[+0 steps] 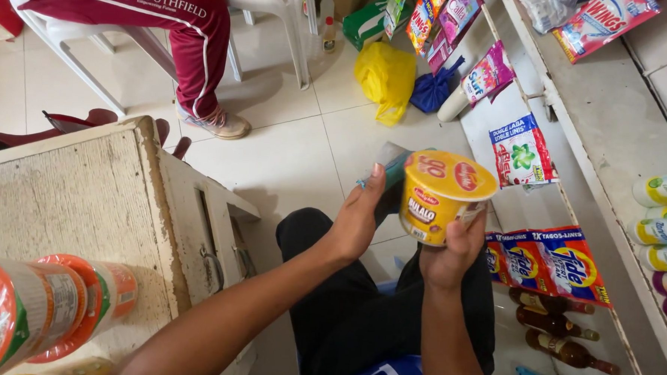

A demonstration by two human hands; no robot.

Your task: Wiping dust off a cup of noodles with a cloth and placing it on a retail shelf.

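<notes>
**Item held between two hands: yellow noodle cup, with cloth behind**

While the person sits low on the white tiled floor [297, 156], the yellow noodle cup [439, 196] is carried in front of the body, above the dark trouser legs, between both hands.

- Position: the cup lies just right of the left hand [358, 218] and directly above the right hand [457, 249]. It touches the right hand; whether the left palm touches it cannot be told.
- Axis: the cup's long axis is tilted, its sealed lid turned up and toward the camera, its narrower base pointing down and left into the gap between the hands.
- Right hand: closed about the cup's lower side, thumb up along the wall beside a small white tag, fingers hidden behind. This is the hand that bears the cup.
- Left hand: fingers fairly straight and close together, pressed against a greyish-teal cloth [391, 171] which stands up behind the cup's left edge. It appears to pin the cloth rather than grip the cup.
- Surroundings: a worn wooden cabinet [85, 199] to the left, with stacked orange-rimmed cups [51, 306] at its near corner; white shelving [613, 132] to the right, hung with detergent sachets [551, 261], and brown bottles [560, 325] below.
- Another person's red-trousered leg [197, 46] by a white plastic chair [270, 12], well apart.
</notes>
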